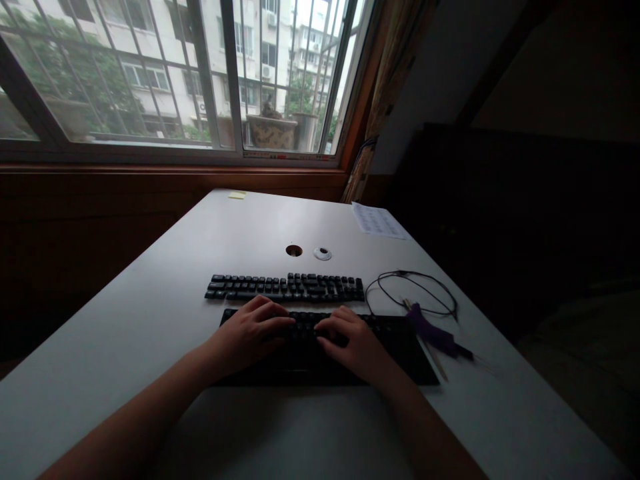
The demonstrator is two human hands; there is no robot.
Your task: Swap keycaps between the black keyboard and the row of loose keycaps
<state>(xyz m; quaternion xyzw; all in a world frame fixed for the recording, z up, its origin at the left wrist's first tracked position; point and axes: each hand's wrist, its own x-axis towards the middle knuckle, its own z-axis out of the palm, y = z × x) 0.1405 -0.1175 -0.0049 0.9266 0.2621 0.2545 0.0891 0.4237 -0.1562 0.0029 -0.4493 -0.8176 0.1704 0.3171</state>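
Observation:
A black keyboard (310, 375) lies on the white table in front of me, its cord running off to the right. My left hand (250, 333) rests over its left-middle part, palm down, fingers stretched out and apart. Close by, my right hand (353, 340) is over the middle keys; its thumb and forefinger tips come close together in a pinch. Whatever may be between them is too dark and small to make out. Behind the keyboard, black keycaps (285, 288) are laid out in rows, not touching either hand. My hands cover part of the keys.
Right of the keyboard lie a purple-handled tool (434, 330), a thin stick (439, 363) and a looped black cable (415, 273). Farther back are a round table hole (294, 251), its white cover (323, 253), a printed sheet (379, 221) and a yellow note (237, 195). A barred window (230, 80) stands behind.

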